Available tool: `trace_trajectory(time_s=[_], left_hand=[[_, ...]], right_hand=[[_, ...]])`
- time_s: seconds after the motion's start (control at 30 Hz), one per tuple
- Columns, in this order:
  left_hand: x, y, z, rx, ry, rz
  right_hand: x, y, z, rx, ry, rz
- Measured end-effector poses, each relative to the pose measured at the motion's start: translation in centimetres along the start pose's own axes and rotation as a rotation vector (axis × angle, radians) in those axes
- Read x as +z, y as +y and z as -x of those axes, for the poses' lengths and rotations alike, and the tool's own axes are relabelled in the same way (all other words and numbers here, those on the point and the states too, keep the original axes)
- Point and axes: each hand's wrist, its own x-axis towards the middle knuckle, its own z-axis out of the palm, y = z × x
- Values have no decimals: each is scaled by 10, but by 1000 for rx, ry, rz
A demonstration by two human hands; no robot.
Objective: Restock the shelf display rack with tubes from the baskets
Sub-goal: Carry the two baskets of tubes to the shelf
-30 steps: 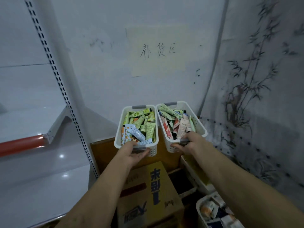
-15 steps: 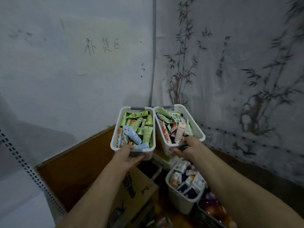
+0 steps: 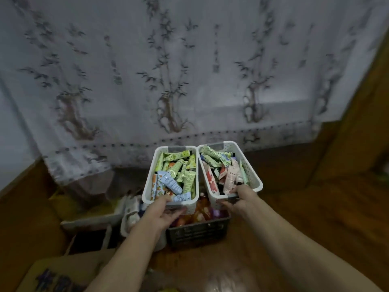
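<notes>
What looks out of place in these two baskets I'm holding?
Nothing has spilled. Tubes lie jumbled in the left basket and right basket; one pale blue tube sits high at the left one's near rim.

Dim, cool light. Across the back, a pale hanging cloth [image 3: 189,60] printed with grey bamboo stems, with a dotted border near the hem. Below, a brown wooden floor [image 3: 294,197]; at the far right, wooden panelling [image 3: 368,102]. Low down, a dark plastic crate [image 3: 197,232] of blurred colourful packs. In the near left corner, a cardboard box [image 3: 63,275] with blue characters.
</notes>
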Motion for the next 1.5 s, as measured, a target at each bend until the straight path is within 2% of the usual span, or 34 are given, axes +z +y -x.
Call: trace_trajectory(time_s=[0.23, 0.33, 0.6, 0.9, 1.17, 1.5], left_hand=[[123, -120, 12, -227, -239, -214], [163, -176, 35, -311, -307, -298], [223, -314, 85, -474, -504, -640], [253, -401, 144, -612, -769, -1051], [233, -468, 218, -767, -982, -1328], [183, -587, 340, -947, -1090, -1520]], right_hand=[[-183, -36, 16, -228, 262, -300], [-260, -39, 37, -266, 368, -393], [-417, 1, 111, -331, 630, -661], [-474, 81, 191, -429, 835, -1082], [-502, 174, 239, -459, 1068, -1454], [-582, 284, 323, -458, 1245, -1647]])
